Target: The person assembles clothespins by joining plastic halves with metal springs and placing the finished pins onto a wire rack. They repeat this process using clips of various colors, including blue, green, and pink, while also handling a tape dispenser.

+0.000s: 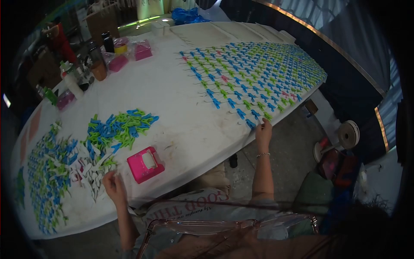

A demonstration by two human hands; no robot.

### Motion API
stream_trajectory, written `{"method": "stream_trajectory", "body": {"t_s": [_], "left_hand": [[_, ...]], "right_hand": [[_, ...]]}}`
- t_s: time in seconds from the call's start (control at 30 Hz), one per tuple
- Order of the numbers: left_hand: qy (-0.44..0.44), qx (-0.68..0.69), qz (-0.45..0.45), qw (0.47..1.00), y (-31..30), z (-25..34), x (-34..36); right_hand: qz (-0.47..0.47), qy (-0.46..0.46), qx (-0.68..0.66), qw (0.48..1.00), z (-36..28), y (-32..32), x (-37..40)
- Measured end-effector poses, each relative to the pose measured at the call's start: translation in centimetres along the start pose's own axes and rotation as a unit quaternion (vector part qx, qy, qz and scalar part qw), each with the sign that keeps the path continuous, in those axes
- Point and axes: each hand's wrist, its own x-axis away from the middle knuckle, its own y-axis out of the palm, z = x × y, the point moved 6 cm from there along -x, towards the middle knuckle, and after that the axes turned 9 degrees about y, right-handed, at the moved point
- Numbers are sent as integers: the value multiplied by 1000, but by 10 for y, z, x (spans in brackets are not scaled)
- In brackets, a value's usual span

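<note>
My left hand (114, 186) is at the near edge of a loose pile of white and grey clips (92, 170), its fingers bent and slightly apart. Nothing shows in it. My right hand (263, 131) is at the table's front edge, thumb and fingertips closed together. Whatever is between them is too small to make out. Just beside those fingertips lie a blue clip (250, 124) and a green clip (267, 115), at the near corner of many rows of blue, green and a few pink clips (254, 77). Thin dark strands stick out from several of them.
A pink box with a white roll (145, 165) stands between my hands. Behind it lies a heap of blue and green clips (118, 129), with another heap (47, 177) at far left. Bottles (72, 84) and pink packets (142, 50) stand at the back of the white table (172, 99).
</note>
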Motion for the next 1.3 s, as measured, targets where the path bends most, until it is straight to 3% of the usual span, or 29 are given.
{"method": "stream_trajectory", "body": {"t_s": [0.03, 0.17, 0.23, 0.33, 0.4, 0.53, 0.73, 0.8, 0.93, 1.0, 1.1, 1.2, 1.23, 1.3], "left_hand": [[35, -28, -30, 999, 5, 22, -9], [178, -125, -111, 970, 13, 58, -55], [202, -145, -140, 958, 27, 64, -78], [180, -161, -215, 946, 52, 69, -107], [241, -194, -228, 923, 65, 59, -119], [210, -278, -225, 910, 61, 38, -140], [176, -345, -153, 909, 9, 21, -156], [90, -311, -199, 925, 4, 12, -155], [88, -366, -238, 895, 10, 10, -144], [53, -375, -321, 868, 18, 2, -139], [36, -414, -374, 829, 28, -3, -131], [37, -420, -383, 822, 30, -9, -130], [37, -420, -383, 822, 29, -8, -132], [45, -340, -313, 886, 21, 4, -142]], "right_hand": [[67, -32, -14, 997, -20, -12, 9], [0, -53, -106, 993, -83, -9, 49], [-67, -168, -172, 968, -118, 15, 81], [-217, -176, -243, 929, -156, 61, 137], [-302, -195, -249, 899, -177, 83, 174], [-403, -238, -262, 844, -200, 103, 225], [-441, -219, -261, 830, -198, 105, 230], [-443, -214, -262, 830, -199, 107, 232], [-438, -228, -260, 830, -199, 109, 235], [-435, -235, -253, 832, -199, 111, 235], [-435, -233, -254, 832, -197, 109, 234], [-434, -232, -257, 832, -198, 108, 234], [-446, -222, -257, 828, -198, 109, 234], [-455, -211, -256, 826, -197, 111, 230]]}}
